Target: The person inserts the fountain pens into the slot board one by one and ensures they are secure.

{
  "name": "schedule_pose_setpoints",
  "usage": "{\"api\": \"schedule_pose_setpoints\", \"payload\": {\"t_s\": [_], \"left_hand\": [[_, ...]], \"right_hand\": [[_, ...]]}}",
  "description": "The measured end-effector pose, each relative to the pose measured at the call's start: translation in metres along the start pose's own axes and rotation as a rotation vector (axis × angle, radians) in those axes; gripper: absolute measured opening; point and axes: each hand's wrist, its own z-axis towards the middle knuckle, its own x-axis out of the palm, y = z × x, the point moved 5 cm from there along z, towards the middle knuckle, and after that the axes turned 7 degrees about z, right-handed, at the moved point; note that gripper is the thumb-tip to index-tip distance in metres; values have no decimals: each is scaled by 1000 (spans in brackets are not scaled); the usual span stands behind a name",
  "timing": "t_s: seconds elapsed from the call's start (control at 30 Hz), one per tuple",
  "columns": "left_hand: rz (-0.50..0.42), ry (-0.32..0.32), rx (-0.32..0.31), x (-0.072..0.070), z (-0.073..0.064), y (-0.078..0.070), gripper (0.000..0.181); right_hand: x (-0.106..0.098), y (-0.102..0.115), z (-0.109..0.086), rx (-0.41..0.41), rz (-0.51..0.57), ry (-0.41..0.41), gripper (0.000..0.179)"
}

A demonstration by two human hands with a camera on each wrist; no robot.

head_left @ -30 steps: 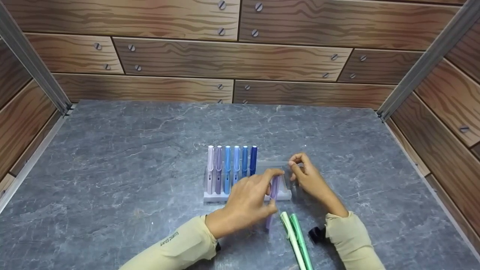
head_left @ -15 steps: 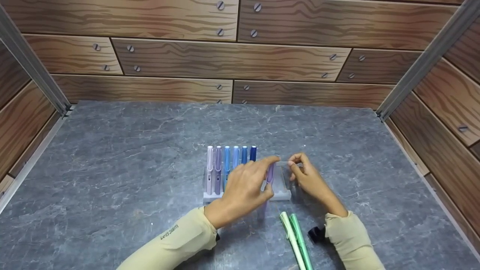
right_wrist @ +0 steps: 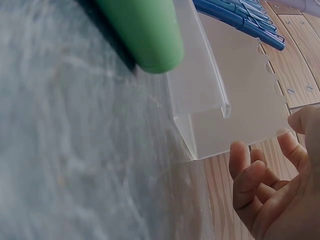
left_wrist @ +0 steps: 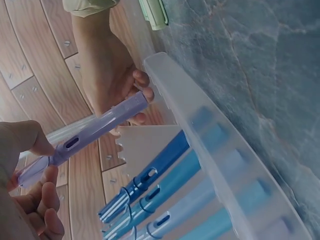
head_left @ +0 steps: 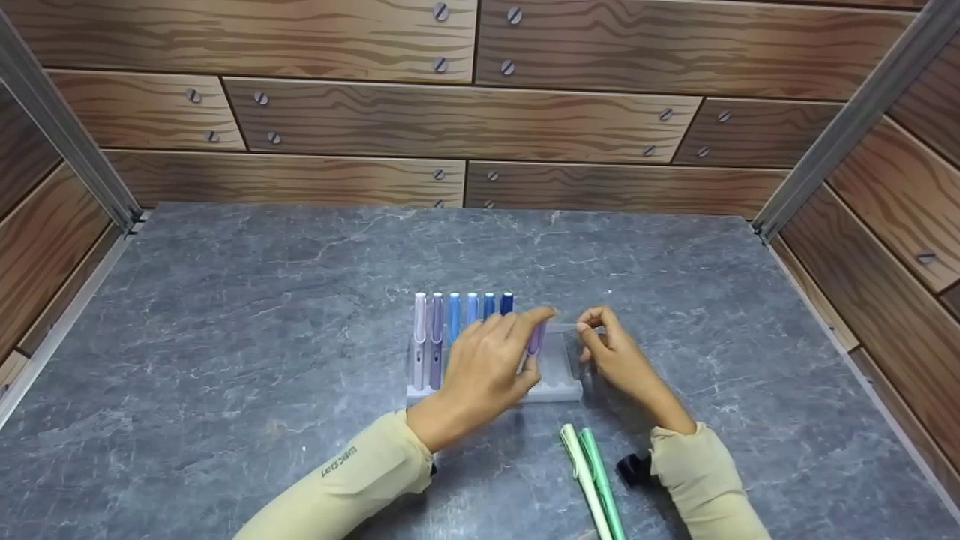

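My left hand (head_left: 484, 364) pinches a light purple pen (left_wrist: 100, 126) by its capped end, between thumb and fingers. The pen slants over the clear pen stand (head_left: 555, 393), its free end pointing at the stand's front ledge in the left wrist view. Several capped pens lean in a row in the stand's left part: two purple ones (head_left: 436, 322), then blue ones, up to a dark blue pen (head_left: 508, 301). My left hand hides their lower parts. At the stand's back right corner, my right hand (head_left: 622, 360) pinches the panel's edge (right_wrist: 272, 136) between thumb and forefinger.
A pale green pen (head_left: 585, 476) and a darker green pen (head_left: 602, 480) lie side by side in front of the stand, near my right sleeve. Grey marbled tabletop (head_left: 262, 315) surrounds the stand, with wood-patterned walls (head_left: 360, 116) behind and at the sides.
My left hand has moved left and slightly back with the purple pen, from the stand's right part to just beside the dark blue pen. The right hand has stayed at the corner.
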Motion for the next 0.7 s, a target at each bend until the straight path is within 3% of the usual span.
{"api": "schedule_pose_setpoints", "payload": {"t_s": [0.23,0.7], "left_hand": [[2,-33,5,3,0,5,56],[38,-12,-14,13,0,9,55]], "right_hand": [[0,0,0,-22,0,-5,15],[0,2,-1,-16,-6,11,16]]}}
